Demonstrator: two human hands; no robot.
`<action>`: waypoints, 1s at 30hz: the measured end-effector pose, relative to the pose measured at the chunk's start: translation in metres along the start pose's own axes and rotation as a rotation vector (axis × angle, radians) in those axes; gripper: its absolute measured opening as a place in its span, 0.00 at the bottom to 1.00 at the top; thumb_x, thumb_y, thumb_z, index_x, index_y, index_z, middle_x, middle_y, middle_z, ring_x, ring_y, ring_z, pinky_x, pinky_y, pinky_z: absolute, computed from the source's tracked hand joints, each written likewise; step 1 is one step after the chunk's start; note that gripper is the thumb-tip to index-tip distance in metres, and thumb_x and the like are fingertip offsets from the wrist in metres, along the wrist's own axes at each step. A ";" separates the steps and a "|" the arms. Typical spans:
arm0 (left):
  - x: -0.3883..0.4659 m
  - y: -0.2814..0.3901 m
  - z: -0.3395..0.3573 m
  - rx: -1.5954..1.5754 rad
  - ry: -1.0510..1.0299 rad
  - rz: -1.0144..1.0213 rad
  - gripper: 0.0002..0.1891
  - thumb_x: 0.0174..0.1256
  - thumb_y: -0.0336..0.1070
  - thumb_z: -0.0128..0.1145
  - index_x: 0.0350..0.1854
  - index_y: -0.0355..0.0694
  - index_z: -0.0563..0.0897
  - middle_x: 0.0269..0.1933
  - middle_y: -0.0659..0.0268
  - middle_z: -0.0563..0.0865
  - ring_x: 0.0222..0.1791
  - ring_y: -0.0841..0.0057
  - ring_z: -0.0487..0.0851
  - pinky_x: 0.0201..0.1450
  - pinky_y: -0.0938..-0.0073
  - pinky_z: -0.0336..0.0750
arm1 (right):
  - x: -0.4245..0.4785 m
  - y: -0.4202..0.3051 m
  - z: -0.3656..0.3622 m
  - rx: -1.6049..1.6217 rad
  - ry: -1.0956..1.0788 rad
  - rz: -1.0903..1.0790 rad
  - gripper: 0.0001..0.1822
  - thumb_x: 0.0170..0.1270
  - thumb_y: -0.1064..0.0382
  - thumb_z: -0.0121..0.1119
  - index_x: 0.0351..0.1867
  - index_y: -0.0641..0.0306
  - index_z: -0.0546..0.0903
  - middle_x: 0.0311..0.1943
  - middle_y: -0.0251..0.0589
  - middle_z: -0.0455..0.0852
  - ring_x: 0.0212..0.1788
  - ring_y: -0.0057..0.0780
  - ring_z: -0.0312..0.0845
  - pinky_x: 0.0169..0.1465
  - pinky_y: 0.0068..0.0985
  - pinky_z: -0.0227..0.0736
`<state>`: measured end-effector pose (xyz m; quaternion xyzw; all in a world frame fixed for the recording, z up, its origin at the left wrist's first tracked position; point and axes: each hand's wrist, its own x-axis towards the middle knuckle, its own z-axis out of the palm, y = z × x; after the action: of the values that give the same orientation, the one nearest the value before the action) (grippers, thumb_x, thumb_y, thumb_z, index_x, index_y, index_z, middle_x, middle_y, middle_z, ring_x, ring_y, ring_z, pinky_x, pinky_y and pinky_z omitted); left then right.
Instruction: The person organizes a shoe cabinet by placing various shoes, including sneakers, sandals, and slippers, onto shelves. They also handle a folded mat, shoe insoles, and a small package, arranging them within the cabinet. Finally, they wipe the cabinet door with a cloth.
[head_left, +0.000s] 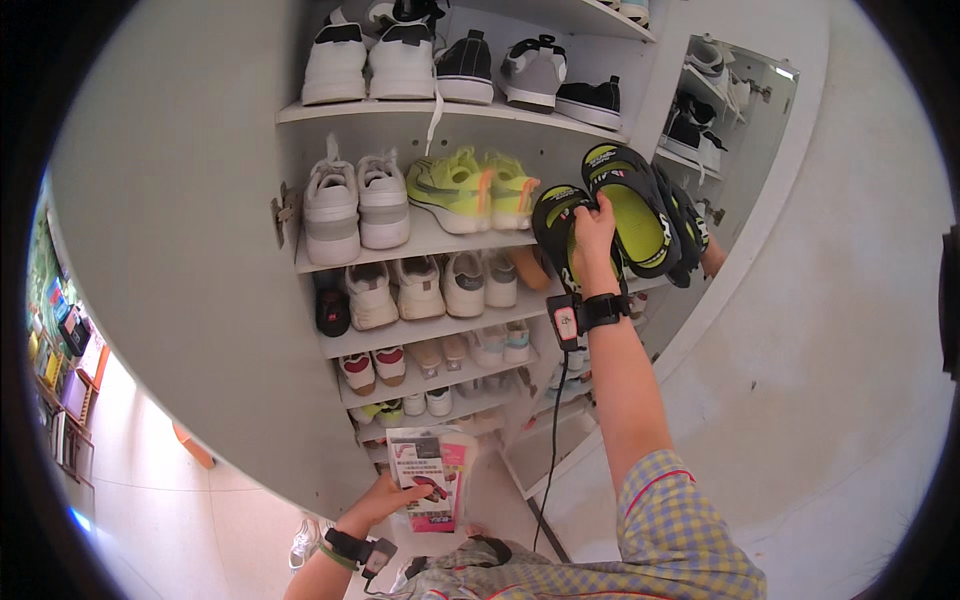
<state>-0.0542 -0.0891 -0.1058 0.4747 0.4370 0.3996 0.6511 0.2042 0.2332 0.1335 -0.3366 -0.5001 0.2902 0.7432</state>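
Observation:
My right hand (595, 240) is raised to the right side of the shoe cabinet. It grips a pair of black slide sandals (639, 221) with lime-green footbeds, the thumb over the inner edges. My left hand (381, 499) is low in front of my body. A flat printed package (429, 451) in clear plastic is pinched in it, thumb on the front; it bears pictures and writing. Beside the sandals on the shelf stand lime-yellow sneakers (454, 191) and a pair of white and grey sneakers (332, 206).
An open door (195, 225) swings out at left; a mirrored door (750, 112) at right reflects shelves and sandals. Shoes fill several shelves, including white sneakers (371, 296) and a black canvas shoe (466, 71). A black cable (555, 442) hangs from my right wrist. White shoes (303, 544) stand on the floor.

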 end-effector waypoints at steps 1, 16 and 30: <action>0.004 0.001 -0.002 0.006 0.019 -0.003 0.15 0.61 0.37 0.61 0.48 0.38 0.79 0.41 0.68 0.85 0.39 0.82 0.82 0.41 0.80 0.75 | 0.007 0.006 0.003 -0.006 -0.024 0.001 0.29 0.57 0.74 0.50 0.63 0.72 0.62 0.34 0.37 0.74 0.33 0.20 0.67 0.37 0.19 0.68; 0.083 0.013 0.007 -0.029 0.020 0.008 0.13 0.61 0.33 0.61 0.47 0.37 0.79 0.41 0.68 0.85 0.40 0.82 0.83 0.42 0.78 0.77 | 0.014 -0.007 -0.016 -0.138 -0.429 0.146 0.34 0.56 0.74 0.50 0.67 0.71 0.54 0.51 0.51 0.76 0.48 0.31 0.73 0.50 0.23 0.69; 0.176 0.084 0.054 0.359 -0.029 0.366 0.20 0.55 0.38 0.64 0.49 0.35 0.79 0.43 0.62 0.85 0.41 0.80 0.81 0.47 0.76 0.74 | 0.080 0.011 0.004 -0.161 -0.558 0.210 0.38 0.53 0.75 0.54 0.68 0.67 0.55 0.55 0.53 0.73 0.51 0.30 0.70 0.56 0.21 0.64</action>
<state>0.0406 0.0803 -0.0494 0.6595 0.3985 0.4199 0.4796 0.2260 0.3018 0.1696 -0.3514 -0.6688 0.4062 0.5140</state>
